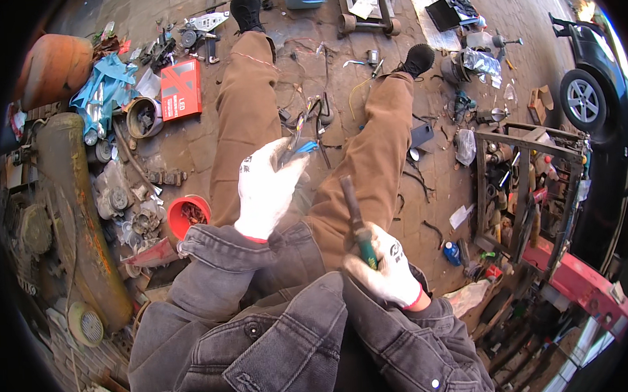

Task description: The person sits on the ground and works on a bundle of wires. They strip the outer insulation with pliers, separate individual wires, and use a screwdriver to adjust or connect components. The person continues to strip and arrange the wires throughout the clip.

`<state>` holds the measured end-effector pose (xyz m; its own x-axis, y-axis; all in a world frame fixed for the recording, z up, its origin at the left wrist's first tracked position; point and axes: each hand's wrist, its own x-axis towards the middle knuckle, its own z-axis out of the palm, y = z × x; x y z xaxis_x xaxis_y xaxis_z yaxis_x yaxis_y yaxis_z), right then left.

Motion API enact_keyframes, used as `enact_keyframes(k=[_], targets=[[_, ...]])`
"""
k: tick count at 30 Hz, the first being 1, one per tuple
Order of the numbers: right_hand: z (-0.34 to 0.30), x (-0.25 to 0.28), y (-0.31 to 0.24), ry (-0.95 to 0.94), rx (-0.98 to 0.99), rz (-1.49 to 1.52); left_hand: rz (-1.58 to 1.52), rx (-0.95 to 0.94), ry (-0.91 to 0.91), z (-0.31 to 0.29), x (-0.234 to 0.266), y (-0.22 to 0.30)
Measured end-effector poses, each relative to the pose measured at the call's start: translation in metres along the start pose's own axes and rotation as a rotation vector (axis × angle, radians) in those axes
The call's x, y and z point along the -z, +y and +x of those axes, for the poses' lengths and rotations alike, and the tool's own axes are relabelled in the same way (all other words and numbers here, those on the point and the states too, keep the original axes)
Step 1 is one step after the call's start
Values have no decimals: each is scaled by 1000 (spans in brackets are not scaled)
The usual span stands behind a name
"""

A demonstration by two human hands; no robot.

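Note:
My left hand [266,191], in a white glove with a red cuff, is in front of my body between my legs. Its thumb and fingers close on a bundle of thin wires [299,129], and a bright blue piece [308,146] shows at the fingertips. Lower and to the right, over my right thigh, my gloved right hand [386,268] grips a green-handled tool [364,244]. A dull, brownish shaft [351,200] points up and away from the handle; its exact kind cannot be made out. More loose wires [322,104] trail on the ground beyond my left hand.
A red bucket [177,217] with scraps stands by my left leg, near a red box [181,90]. Metal parts and a rusty cylinder [52,67] crowd the left. On the right are a metal frame [532,144], a red beam [584,286] and a dark car [609,92].

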<state>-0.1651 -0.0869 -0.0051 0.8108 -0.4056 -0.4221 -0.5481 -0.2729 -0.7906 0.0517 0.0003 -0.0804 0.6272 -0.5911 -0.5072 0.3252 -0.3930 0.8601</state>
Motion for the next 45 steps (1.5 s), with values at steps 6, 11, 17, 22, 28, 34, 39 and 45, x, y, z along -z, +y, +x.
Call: enact_keyframes(k=[6, 11, 17, 22, 28, 34, 39, 45], targets=[[2, 5, 7, 4, -105, 115, -152, 45, -112, -7, 3, 6], [10, 6, 8, 32, 2, -86, 201, -170, -66, -12, -3, 8], [15, 6, 7, -39, -58, 8, 469, -527, -5, -15, -3, 9], [12, 5, 10, -38, -44, 99, 587, -658, 9, -15, 0, 6], [10, 2, 15, -98, -189, 154, 462, -524, 21, -15, -4, 1], [4, -3, 15, -26, -13, 6, 251, -226, 6, -18, -11, -4], [-2, -24, 17, 80, -42, 103, 241, -193, 105, -15, -31, -11], [-3, -44, 30, 178, -132, 14, -32, -24, -9, -3, -52, -17]])
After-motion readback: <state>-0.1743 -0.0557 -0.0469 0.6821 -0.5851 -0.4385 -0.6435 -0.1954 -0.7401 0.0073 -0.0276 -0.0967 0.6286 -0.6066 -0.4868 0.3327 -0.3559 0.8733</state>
